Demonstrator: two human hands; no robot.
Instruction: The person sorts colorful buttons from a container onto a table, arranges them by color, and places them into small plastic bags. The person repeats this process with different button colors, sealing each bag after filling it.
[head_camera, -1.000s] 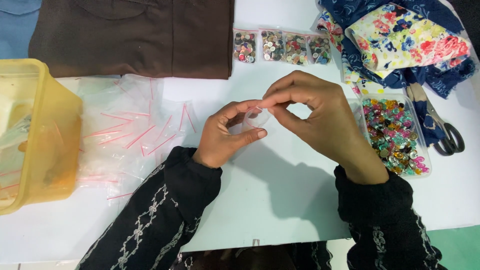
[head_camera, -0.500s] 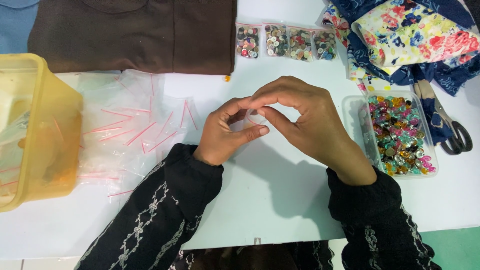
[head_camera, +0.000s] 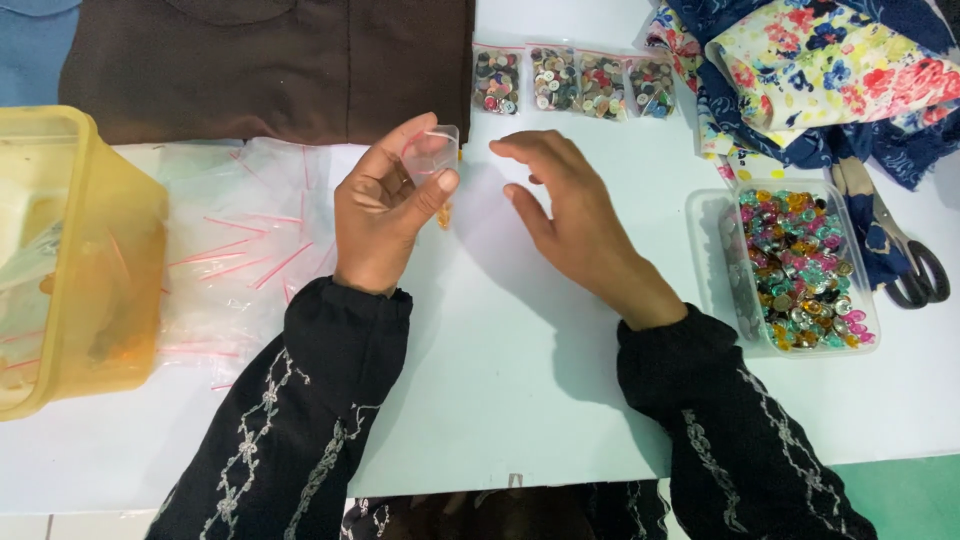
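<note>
Left hand pinches a small clear zip bag between thumb and fingers, bag raised at the hand's 1 o'clock. Right hand loose, fingers spread, empty, hovering above the white table, near the bag at its 3 o'clock but apart from it. Tiny orange bits just below left thumb. Pile of clear bags with red strips at 9 o'clock of left hand; yellow tub farther out. Tray of coloured gems at 3 o'clock of right hand, scissors beyond. Button packets at 12 o'clock.
</note>
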